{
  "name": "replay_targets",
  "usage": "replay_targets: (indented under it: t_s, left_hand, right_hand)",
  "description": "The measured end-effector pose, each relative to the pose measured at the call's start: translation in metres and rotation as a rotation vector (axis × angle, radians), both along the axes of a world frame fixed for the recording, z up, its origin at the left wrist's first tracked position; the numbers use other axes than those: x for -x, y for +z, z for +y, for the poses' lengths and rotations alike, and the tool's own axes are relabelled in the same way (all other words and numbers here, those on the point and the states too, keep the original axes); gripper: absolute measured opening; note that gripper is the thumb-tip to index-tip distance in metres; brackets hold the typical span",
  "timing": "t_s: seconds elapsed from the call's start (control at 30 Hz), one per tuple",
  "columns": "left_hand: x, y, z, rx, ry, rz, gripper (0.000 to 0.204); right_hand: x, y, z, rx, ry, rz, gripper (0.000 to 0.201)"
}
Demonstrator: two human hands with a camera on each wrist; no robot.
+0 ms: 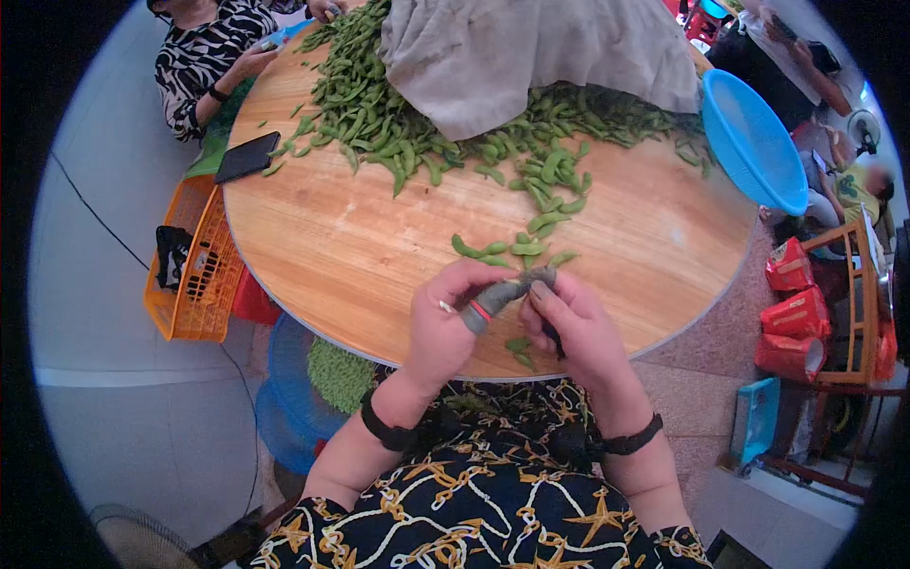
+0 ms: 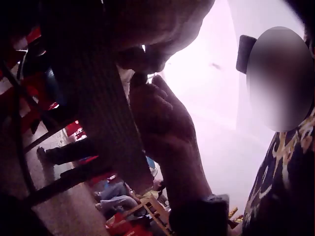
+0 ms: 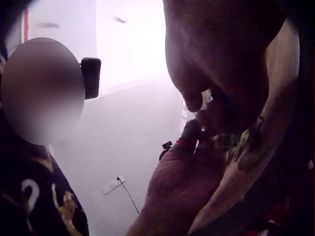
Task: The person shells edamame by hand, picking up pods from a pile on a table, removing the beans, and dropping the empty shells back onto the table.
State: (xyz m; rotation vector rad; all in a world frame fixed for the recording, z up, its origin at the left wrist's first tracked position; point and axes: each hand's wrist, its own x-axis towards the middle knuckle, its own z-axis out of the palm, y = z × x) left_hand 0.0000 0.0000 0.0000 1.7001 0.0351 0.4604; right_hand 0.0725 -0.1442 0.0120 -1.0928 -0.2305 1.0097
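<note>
My left hand (image 1: 441,318) and right hand (image 1: 590,332) meet fingertip to fingertip over the near edge of the round wooden table (image 1: 654,275). A grey cover with a red band (image 1: 482,310) wraps a finger of the left hand. Grey also shows where the right thumb presses down at the meeting point. The fingers of both hands are bent; I cannot tell what lies between them. Several green soybean pods (image 1: 493,250) are just beyond the fingertips, and a few small green pieces (image 1: 519,349) lie below them. Both wrist views are dark, with the hands close together.
A large heap of pods (image 1: 379,114) lies under a grey cloth (image 1: 531,57). A blue basket (image 1: 754,142) leans at the right edge; a black phone (image 1: 248,157) rests at the left. Shelled beans (image 1: 341,376) fill a container below. Another person (image 1: 204,71) sits far left.
</note>
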Motion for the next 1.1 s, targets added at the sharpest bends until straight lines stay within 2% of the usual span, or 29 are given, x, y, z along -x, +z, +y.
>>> replay_targets:
  t_s: [0.07, 0.1, 0.17, 0.27, 0.4, 0.6, 0.67, 0.7, 0.77, 0.9, 0.97, 1.0, 1.07, 1.1]
  left_hand:
    - [0.000, -0.001, 0.001, 0.472, 0.016, 0.090, 0.016]
    - [0.002, -0.006, -0.005, 0.501, 0.017, 0.091, 0.016]
    - [0.004, -0.007, 0.001, 0.889, -0.040, 0.137, 0.011]
    - [0.003, -0.009, -0.004, 0.967, -0.030, 0.123, 0.009]
    - [0.004, -0.010, -0.005, 0.958, -0.046, 0.143, 0.008]
    - [0.002, -0.005, -0.010, 0.781, -0.028, 0.135, 0.010]
    - [0.002, -0.001, -0.006, 0.809, -0.162, 0.139, 0.011]
    - [0.002, -0.003, -0.002, 0.812, -0.161, 0.138, 0.011]
    - [0.001, -0.007, 0.007, 0.946, -0.440, 0.175, 0.011]
    - [-0.001, -0.003, 0.006, 0.964, -0.516, 0.174, 0.017]
    - [-0.004, 0.006, -0.004, 0.720, -0.341, 0.182, 0.017]
    - [-0.004, 0.008, -0.005, 0.729, -0.340, 0.182, 0.017]
    - [-0.005, 0.010, -0.007, 0.380, -0.185, 0.183, 0.017]
    - [-0.005, 0.013, -0.007, 0.388, -0.182, 0.187, 0.017]
  right_hand:
    - [0.004, 0.004, 0.001, 0.073, 0.033, -0.166, 0.020]
    - [0.007, 0.007, -0.006, 0.102, 0.038, -0.164, 0.020]
    - [0.008, 0.009, -0.001, 0.180, 0.042, -0.246, 0.021]
    - [0.009, 0.006, -0.002, 0.114, 0.056, -0.204, 0.022]
    - [0.008, 0.013, -0.005, 0.092, 0.096, -0.105, 0.022]
    - [0.006, 0.005, -0.007, 0.188, 0.098, -0.239, 0.020]
    - [0.005, 0.005, -0.007, 0.189, 0.090, -0.295, 0.020]
    - [0.005, 0.006, -0.008, 0.192, 0.091, -0.295, 0.020]
    - [0.006, 0.008, -0.012, 0.047, 0.113, 0.030, 0.019]
    - [0.006, 0.012, -0.014, -0.063, 0.141, 0.205, 0.016]
    - [0.003, 0.008, -0.014, 0.119, 0.041, -0.120, 0.015]
    - [0.003, 0.007, -0.014, 0.127, 0.042, -0.119, 0.015]
    - [0.004, 0.005, -0.012, 0.270, -0.093, -0.706, 0.013]
    - [0.002, 0.008, -0.012, 0.276, -0.087, -0.702, 0.013]
